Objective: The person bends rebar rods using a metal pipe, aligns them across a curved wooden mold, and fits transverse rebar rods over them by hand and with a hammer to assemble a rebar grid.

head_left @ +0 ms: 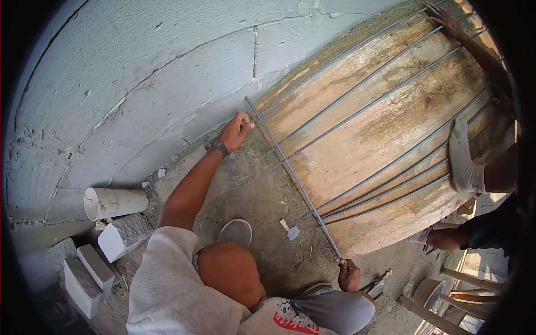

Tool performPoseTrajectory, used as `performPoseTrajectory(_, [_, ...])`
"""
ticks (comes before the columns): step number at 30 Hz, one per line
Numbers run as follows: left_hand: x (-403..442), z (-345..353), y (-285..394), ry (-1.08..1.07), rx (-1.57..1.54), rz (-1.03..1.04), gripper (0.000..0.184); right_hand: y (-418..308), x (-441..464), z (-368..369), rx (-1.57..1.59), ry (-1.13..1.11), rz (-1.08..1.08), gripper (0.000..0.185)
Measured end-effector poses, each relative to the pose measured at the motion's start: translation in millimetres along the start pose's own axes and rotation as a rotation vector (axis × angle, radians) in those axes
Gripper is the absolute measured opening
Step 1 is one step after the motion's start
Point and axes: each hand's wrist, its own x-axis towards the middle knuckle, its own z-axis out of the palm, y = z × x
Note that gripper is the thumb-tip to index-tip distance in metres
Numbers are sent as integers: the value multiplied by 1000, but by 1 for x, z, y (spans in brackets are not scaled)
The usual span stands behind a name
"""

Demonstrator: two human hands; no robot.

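Note:
A cross rebar lies over the ends of several long ribbed rebars on a worn plywood board. My left hand, with a dark watch on the wrist, is closed in a pinch at the tip of the long rebar nearest the wall, just beside the upper end of the cross rebar. At the opposite end, my right hand has its fingers wrapped round the cross rebar's lower tip. The long rebars fan unevenly, some bunched towards the lower edge of the board.
Another person's hand touches the rebars' far end. A grey block wall borders the board. On the left are a white pipe and broken blocks; wooden bars and a round container lie lower right.

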Motion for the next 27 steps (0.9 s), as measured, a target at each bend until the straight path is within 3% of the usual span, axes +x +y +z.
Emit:
performPoseTrajectory(7, [20, 7, -11, 182, -157, -40, 25, 9, 2, 7, -12, -14, 22, 33])
performPoseTrajectory(10, [14, 6, 3, 201, -81, -106, 21, 15, 6, 8, -18, -33, 23, 32])
performPoseTrajectory(11, [8, 10, 9, 284, 76, -22, 23, 23, 9, 13, -44, -7, -7, 31])
performPoseTrajectory(13, [1, 18, 28, 460, 383, 160, 30, 20, 18, 13, -44, -2, -13, 31])
performPoseTrajectory(16, [-13, 40, 67, 358, 335, 185, 65, 30, 26, 21, -14, 19, -30, 29])
performPoseTrajectory(19, [-1, 75, 63, 305, 419, 118, 96, 35, 21, 24, 18, 20, -11, 28])
performPoseTrajectory(23, [0, 85, 63, 294, 494, 87, 102, 45, 28, 23, -91, 7, 127, 27])
performPoseTrajectory(27, [-4, 86, 61, 299, 501, 79, 102, 21, 35, 24, -85, 101, -22, 27])
